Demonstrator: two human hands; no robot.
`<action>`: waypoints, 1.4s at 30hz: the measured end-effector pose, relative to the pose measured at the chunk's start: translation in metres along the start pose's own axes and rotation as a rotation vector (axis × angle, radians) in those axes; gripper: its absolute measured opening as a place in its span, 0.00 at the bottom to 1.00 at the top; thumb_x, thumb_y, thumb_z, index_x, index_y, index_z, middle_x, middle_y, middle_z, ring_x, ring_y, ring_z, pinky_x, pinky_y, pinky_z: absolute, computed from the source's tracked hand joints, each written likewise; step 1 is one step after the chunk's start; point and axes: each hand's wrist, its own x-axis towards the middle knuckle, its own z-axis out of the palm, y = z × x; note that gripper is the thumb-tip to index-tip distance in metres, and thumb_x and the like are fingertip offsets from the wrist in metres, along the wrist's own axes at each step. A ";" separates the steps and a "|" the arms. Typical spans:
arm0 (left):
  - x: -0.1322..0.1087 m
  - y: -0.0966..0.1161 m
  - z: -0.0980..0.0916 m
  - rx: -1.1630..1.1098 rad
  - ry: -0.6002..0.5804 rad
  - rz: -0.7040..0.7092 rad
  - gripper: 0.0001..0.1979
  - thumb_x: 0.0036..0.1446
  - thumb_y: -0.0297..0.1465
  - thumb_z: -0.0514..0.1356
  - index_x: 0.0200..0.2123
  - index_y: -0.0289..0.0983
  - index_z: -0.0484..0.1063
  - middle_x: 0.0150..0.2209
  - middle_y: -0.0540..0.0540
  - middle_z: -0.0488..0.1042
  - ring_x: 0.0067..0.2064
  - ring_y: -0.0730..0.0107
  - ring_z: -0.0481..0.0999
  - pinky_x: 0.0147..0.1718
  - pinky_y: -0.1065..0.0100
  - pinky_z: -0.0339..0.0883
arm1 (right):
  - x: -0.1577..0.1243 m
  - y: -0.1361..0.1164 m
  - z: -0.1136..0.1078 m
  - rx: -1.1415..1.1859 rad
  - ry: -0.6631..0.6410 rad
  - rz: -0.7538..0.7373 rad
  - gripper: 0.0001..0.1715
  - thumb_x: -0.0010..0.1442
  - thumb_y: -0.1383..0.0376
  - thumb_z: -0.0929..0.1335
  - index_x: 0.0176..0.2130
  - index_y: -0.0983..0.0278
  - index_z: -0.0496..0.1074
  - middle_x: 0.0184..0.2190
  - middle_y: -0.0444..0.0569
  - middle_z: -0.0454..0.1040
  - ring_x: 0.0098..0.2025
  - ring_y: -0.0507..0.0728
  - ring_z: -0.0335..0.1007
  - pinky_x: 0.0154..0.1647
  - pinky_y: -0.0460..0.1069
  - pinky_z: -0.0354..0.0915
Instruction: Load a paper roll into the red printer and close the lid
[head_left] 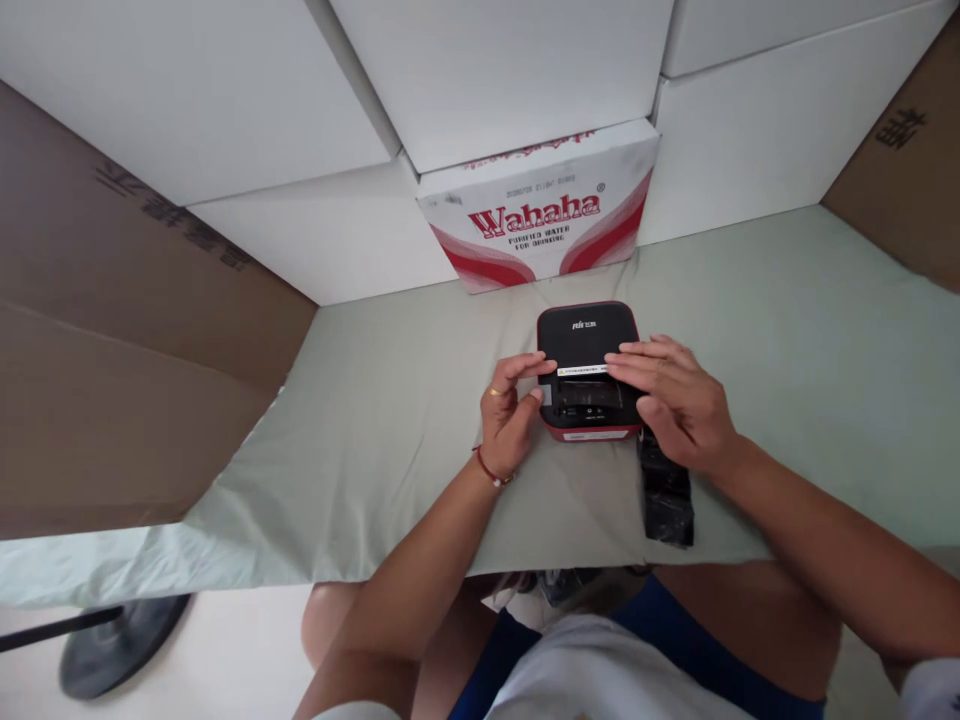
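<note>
A small black box-shaped device with red sides, which looks like a portable label printer (589, 345), sits on the cloth before me. A white label strip crosses its lid, and a dark panel with small buttons lies on the near side. My left hand (511, 410) touches the printer's left edge, fingertips on the lid by the strip's end and thumb apart below them. Stretched fingers of my right hand (679, 405) lie over the right part of the lid and the strip's right end. Beneath that hand, a creased black plastic strip (666, 490) runs toward the table edge.
Pale green cloth (375, 400) covers the table. At the back stands a white and red Wahaha water carton (551, 235) against stacked white boxes (502, 70). Brown cardboard rises at the left (135, 350) and right (900, 150). A round black base (120, 645) stands on the floor.
</note>
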 end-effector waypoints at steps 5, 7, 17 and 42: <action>0.004 -0.012 0.004 -0.218 0.069 -0.102 0.30 0.60 0.44 0.71 0.64 0.56 0.68 0.63 0.48 0.75 0.69 0.55 0.73 0.71 0.50 0.63 | -0.010 -0.010 0.004 0.073 -0.012 -0.210 0.20 0.74 0.55 0.65 0.56 0.52 0.83 0.53 0.46 0.87 0.61 0.65 0.78 0.72 0.68 0.65; 0.006 -0.014 0.006 -0.284 0.081 -0.206 0.39 0.55 0.46 0.73 0.68 0.58 0.64 0.71 0.49 0.68 0.76 0.53 0.63 0.75 0.49 0.56 | -0.010 -0.011 0.006 0.072 0.008 -0.208 0.20 0.74 0.56 0.65 0.55 0.52 0.83 0.49 0.46 0.88 0.57 0.64 0.79 0.68 0.67 0.69; 0.007 -0.012 0.009 -0.474 -0.089 -0.430 0.53 0.53 0.48 0.74 0.76 0.60 0.50 0.81 0.50 0.50 0.84 0.52 0.44 0.81 0.49 0.44 | -0.004 -0.015 0.005 0.086 0.051 -0.226 0.16 0.71 0.63 0.67 0.51 0.55 0.84 0.46 0.48 0.89 0.51 0.64 0.80 0.53 0.63 0.77; 0.011 -0.031 0.016 -0.579 -0.080 -0.398 0.39 0.51 0.42 0.73 0.65 0.46 0.67 0.73 0.42 0.66 0.78 0.47 0.59 0.77 0.47 0.50 | 0.120 -0.019 0.019 -0.786 -0.929 0.455 0.21 0.68 0.65 0.68 0.56 0.61 0.83 0.51 0.62 0.85 0.51 0.71 0.82 0.42 0.57 0.71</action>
